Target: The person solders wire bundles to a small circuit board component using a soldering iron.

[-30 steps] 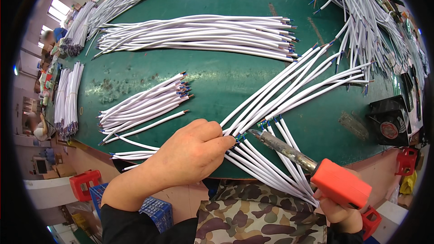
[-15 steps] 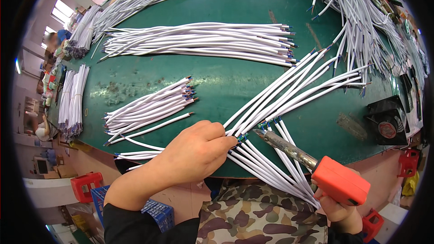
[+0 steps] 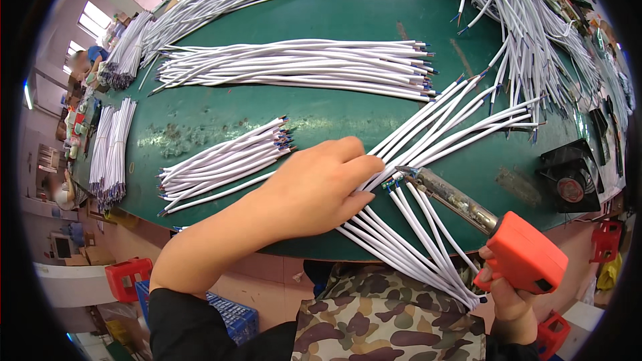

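Note:
My right hand [image 3: 505,289] is wrapped round the red pistol grip of a soldering gun [image 3: 528,254]. Its metal barrel slants up to the left, and the dark tip meets the bare blue and brown ends of white cables [image 3: 418,226]. Close to that tip, my left hand [image 3: 324,184] bends its fingers and thumb round what looks like a white cable end, mostly hidden under the hand. One fan of white cables [image 3: 435,124] runs up and right from this joint; the other hangs over the table edge towards my lap.
A short cable pile [image 3: 227,164] lies to the left, with a long bundle [image 3: 294,67] behind it. More cables heap up at far right [image 3: 528,47]. A black fan [image 3: 570,177] stands at the right edge of the green table [image 3: 334,120]. A blue crate [image 3: 234,317] is below.
My left hand has shifted right and slightly up, nearer the cable joint. The soldering gun has moved right, with its tip now at the wire ends there.

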{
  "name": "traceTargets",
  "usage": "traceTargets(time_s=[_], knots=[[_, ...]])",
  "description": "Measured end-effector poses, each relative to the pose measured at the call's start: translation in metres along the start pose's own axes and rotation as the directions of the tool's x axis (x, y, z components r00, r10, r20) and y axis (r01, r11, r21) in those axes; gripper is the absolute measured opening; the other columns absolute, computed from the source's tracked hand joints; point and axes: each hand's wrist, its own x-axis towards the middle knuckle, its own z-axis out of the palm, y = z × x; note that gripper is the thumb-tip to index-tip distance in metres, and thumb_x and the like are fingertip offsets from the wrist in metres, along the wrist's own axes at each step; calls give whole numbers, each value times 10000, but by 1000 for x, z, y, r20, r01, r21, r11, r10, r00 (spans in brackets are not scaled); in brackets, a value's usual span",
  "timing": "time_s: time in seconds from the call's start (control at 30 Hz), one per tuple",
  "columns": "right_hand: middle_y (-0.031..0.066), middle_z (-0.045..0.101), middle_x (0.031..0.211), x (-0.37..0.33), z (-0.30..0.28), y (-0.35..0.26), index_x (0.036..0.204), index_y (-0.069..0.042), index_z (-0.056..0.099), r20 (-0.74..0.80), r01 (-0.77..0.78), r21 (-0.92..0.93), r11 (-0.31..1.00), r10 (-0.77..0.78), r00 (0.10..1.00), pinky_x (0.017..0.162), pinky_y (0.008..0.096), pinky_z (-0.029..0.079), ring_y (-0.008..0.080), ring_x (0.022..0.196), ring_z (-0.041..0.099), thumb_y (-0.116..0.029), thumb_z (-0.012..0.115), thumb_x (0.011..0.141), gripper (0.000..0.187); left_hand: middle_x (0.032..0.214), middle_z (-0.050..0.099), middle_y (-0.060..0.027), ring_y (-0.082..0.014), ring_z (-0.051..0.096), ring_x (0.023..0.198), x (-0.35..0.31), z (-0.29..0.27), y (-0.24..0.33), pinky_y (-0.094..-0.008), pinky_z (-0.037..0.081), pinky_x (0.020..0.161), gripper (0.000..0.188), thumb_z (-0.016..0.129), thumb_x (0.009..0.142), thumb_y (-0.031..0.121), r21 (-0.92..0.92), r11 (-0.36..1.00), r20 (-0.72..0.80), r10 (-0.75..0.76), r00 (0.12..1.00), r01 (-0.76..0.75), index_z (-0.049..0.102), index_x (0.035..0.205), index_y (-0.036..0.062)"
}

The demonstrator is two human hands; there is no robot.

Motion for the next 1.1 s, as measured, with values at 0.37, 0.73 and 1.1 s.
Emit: traceTargets(time_s=[0.37,0.73,1.1], knots=[[40,697,730,-3,-4,9,881,-36,725,-15,39,-33,999,-40,999,671,340,553,202,681,679,-186,743,779,182,921,574,-113,-298,614,787,8,24,-18,-396,503,697,275,649,897,72,-92,995,-99,-53,994,44,670,1171,90],[41,695,721,-6,-4,5,869,-33,719,-17,44,-58,997,-45,999,680,348,555,208,675,677,-182,740,791,169,853,545,-92,-300,579,798,8,20,-15,-403,496,689,307,723,878,109,134,991,-50,1,999,5,715,1185,118],[188,680,1146,-30,-26,25,1296,58,557,-56,-48,-18,999,47,997,709,280,537,140,776,640,-277,739,899,550,893,604,-96,-244,588,785,-44,-52,-31,-357,492,730,216,687,866,4,-153,966,-180,-234,955,208,688,1080,29]])
